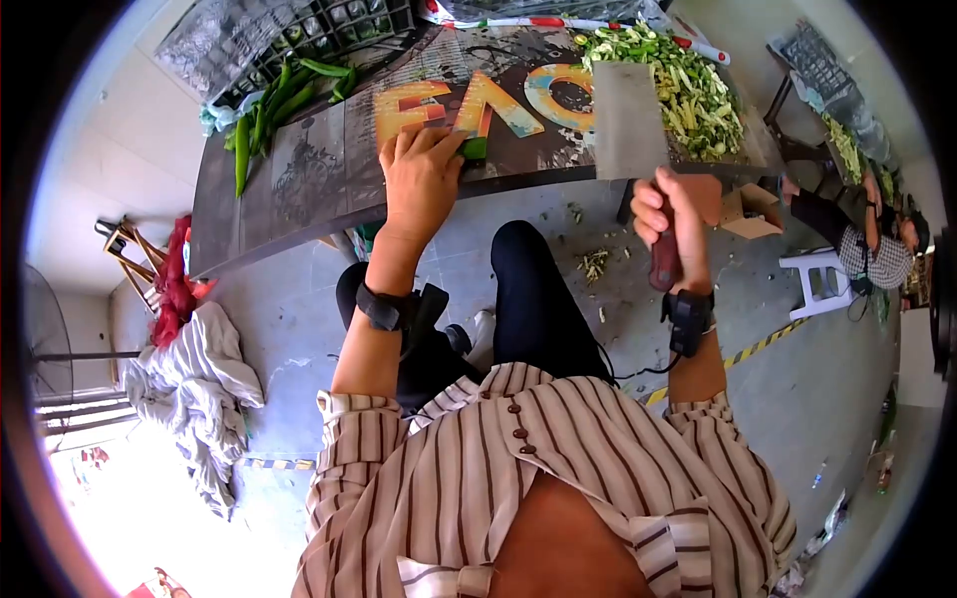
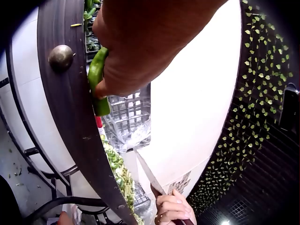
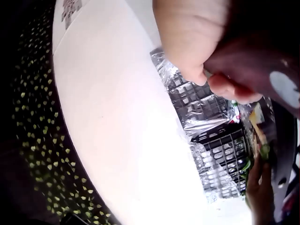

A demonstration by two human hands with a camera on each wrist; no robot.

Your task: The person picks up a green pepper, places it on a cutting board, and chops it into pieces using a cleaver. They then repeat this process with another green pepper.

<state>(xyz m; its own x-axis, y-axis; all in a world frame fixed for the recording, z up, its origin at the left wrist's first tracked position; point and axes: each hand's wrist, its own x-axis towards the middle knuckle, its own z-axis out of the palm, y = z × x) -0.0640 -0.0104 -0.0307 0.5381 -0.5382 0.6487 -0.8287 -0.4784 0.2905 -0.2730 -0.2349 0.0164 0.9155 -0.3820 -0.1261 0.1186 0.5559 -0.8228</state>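
Note:
My left hand (image 1: pixel 419 179) holds a long green pepper (image 2: pixel 99 75) against the dark tabletop near its front edge. The pepper's cut-looking end (image 1: pixel 474 148) sticks out on the right of the fingers; the rest lies mostly under them in the head view. To the right, my right hand (image 1: pixel 673 214) grips the dark red handle of a cleaver (image 1: pixel 630 120). Its broad blade overlaps the right part of the table in the head view, apart from the pepper. In the left wrist view the blade points up and away from the right hand (image 2: pixel 174 208).
Whole green peppers (image 1: pixel 284 95) lie at the table's left, beside a black crate (image 1: pixel 349 30). A heap of chopped pepper (image 1: pixel 698 110) covers the right end. Below on the right are a cardboard box (image 1: pixel 750 211), a white stool (image 1: pixel 822 281) and another person (image 1: pixel 877 254).

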